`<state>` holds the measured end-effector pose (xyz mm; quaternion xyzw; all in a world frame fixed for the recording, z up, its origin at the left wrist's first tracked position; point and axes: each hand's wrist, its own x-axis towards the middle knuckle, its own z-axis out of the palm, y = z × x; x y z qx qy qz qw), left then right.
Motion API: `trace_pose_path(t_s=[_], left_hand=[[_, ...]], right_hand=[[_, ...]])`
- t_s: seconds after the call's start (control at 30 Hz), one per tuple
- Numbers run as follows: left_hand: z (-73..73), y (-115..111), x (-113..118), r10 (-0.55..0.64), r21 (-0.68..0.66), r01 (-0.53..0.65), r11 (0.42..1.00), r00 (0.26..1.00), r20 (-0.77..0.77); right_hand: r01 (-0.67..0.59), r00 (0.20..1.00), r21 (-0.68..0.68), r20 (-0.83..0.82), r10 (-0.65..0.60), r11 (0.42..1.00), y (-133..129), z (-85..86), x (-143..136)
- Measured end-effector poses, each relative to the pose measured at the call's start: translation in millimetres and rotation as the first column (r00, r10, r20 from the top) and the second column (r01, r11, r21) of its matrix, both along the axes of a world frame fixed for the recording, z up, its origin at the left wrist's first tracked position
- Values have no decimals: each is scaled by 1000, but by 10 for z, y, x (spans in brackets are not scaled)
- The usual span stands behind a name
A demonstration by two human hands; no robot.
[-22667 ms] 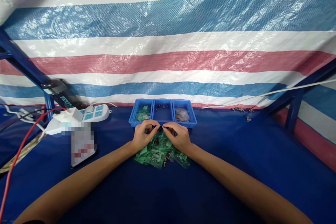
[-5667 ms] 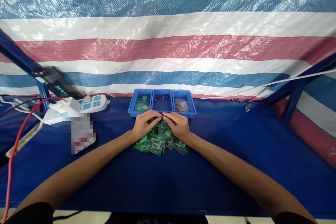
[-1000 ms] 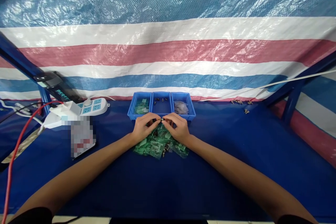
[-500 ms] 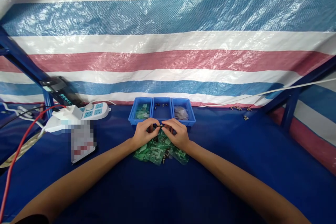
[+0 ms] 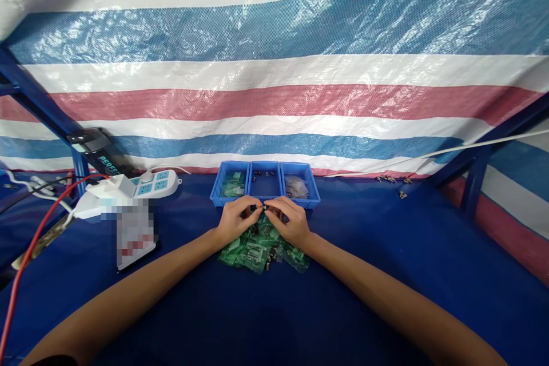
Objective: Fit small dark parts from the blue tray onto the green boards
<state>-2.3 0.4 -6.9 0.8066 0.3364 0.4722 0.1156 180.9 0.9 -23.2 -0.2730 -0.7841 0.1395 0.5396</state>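
Observation:
My left hand point(image 5: 237, 219) and my right hand point(image 5: 291, 221) meet fingertip to fingertip, pinched round a small dark piece point(image 5: 265, 207) too tiny to make out. Under and in front of them lies a pile of green plastic packets point(image 5: 253, 254) with small metal parts among them. Just beyond the hands stand three joined blue bins: the left bin point(image 5: 218, 187) holds green packets, the middle bin point(image 5: 265, 187) has a few small dark parts, and the right bin point(image 5: 312, 187) holds clear packets.
At the left are a white power strip point(image 5: 160, 183), a black bottle point(image 5: 100, 151), a red cable point(image 5: 32, 246) and a pixelated flat object point(image 5: 135, 237). Several small metal parts point(image 5: 402, 195) lie at the back right of the blue table point(image 5: 364, 211), before a striped sheet point(image 5: 274, 103).
The whole view has shifted slightly. Both hands keep nearly the same pinch, and the piece between the fingertips seems slightly turned.

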Motion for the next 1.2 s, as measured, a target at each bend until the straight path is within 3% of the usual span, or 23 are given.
trace_pose_path(t_s=[1.2], left_hand=[[20, -2, -11, -47, 33, 47, 998, 999, 4]], right_hand=[[30, 1000, -36, 7, -30, 999, -1, 26, -7]])
